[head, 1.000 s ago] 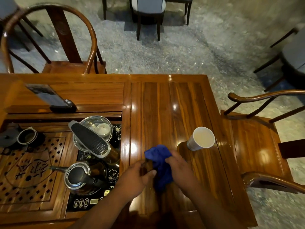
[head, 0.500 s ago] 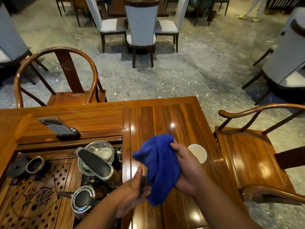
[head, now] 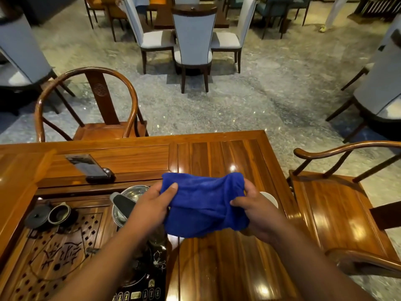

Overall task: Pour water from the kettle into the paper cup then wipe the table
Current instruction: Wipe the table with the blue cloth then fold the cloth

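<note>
Above the polished reddish wooden table [head: 227,161], in the head view, we hold a bright blue plush cloth [head: 204,205] stretched between both hands, clear of the tabletop. Our left hand [head: 152,205] pinches its left edge with thumb on top and fingers beneath; our right hand [head: 256,213] closes on the right edge the same way.

We judge the pouring step done: the white paper cup [head: 270,198] stands on the table just behind our right hand, mostly hidden, and we cannot tell from here whether it holds water. The steel kettle with the black ribbed handle [head: 124,205] sits back on the black patterned hotplate [head: 149,285], partly behind our left forearm. Whether wiping is finished or about to begin we cannot tell; the cloth is off the wood, so we take that step as in hand.

Counting: one cloth, one cup, one kettle, one small dark teapot [head: 59,215] with one dark lid [head: 36,217] beside it on the carved tea tray [head: 54,263], and two round-backed wooden chairs at this table.
</note>
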A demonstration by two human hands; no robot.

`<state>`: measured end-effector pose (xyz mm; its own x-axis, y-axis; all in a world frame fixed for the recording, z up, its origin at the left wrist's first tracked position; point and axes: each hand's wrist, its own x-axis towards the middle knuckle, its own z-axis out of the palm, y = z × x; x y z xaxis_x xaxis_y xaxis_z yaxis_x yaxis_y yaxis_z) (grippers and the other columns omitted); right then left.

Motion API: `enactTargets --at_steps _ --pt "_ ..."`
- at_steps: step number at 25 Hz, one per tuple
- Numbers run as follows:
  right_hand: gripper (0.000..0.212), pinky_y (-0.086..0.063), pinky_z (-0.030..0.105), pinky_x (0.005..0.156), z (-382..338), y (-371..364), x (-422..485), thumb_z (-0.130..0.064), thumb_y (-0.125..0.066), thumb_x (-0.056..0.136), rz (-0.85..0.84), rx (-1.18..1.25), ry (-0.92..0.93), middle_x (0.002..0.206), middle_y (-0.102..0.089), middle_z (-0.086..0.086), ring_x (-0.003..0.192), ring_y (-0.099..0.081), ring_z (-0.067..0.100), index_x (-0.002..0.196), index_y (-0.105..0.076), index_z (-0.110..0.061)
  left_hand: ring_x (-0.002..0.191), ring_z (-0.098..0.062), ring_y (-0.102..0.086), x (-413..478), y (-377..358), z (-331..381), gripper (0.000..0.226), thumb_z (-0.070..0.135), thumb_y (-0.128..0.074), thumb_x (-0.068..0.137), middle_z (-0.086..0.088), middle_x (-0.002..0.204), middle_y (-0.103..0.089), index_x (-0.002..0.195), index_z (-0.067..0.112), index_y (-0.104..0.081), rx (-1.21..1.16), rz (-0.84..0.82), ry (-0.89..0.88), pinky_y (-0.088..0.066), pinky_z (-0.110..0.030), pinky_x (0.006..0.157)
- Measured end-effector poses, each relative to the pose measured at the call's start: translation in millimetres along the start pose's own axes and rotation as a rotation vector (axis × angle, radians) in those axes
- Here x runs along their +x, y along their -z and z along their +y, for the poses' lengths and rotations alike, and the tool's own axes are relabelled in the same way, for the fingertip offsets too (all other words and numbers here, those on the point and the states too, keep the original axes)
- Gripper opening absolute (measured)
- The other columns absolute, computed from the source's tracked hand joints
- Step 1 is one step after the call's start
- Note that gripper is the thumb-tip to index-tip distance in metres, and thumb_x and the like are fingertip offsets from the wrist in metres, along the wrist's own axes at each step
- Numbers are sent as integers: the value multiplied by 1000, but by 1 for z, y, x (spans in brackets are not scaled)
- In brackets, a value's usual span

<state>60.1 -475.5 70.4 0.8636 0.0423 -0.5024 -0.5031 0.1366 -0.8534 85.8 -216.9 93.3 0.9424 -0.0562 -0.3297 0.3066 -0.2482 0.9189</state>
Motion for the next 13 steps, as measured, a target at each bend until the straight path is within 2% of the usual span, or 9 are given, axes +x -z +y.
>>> enactTargets --at_steps 2,4,7,10,12,13 --pt "50 -56 65 104 1 -4 1 0 -62 98 51 -133 8 131 -71 6 118 -71 33 130 -61 -39 94 -24 -71 2 7 -2 28 47 -56 104 -4 96 -78 101 28 -75 93 18 -7 -52 -39 82" --pt "45 -57 60 105 -1 -4 3 -5 -63 101 85 -227 13 130 -70 2 116 -70 27 133 -59 -36 95 -20 -69 3 16 -5 25 44 -55 104 -2 98 -76 97 31 -76 177 65 -41 -49 -33 77" --pt "47 -58 59 104 -6 1 4 -13 -64 102 116 -289 11 133 -65 -7 119 -67 23 139 -57 -40 97 -14 -66 6 33 -1 21 44 -56 104 6 102 -74 101 36 -75 190 149 -72 -46 -31 77" --pt "50 -62 59 98 -14 6 5 -17 -67 102 116 -220 14 141 -63 -3 118 -72 26 141 -58 -46 90 -20 -67 9 43 4 25 44 -57 104 -1 94 -75 99 30 -77 190 185 -56 -45 -32 74" --pt "49 -64 54 98 -20 7 8 -16 -65 104 99 -85 24 147 -57 0 120 -72 27 143 -57 -44 84 -24 -63 11 47 14 32 47 -53 105 -6 89 -70 96 25 -74 197 186 -33 -45 -36 74" --pt "49 -65 49 95 -23 7 10 -15 -65 105 89 -10 23 149 -55 1 121 -72 27 145 -57 -42 88 -24 -63 11 49 19 35 50 -50 105 -6 93 -69 98 23 -72 190 157 -3 -47 -39 77"
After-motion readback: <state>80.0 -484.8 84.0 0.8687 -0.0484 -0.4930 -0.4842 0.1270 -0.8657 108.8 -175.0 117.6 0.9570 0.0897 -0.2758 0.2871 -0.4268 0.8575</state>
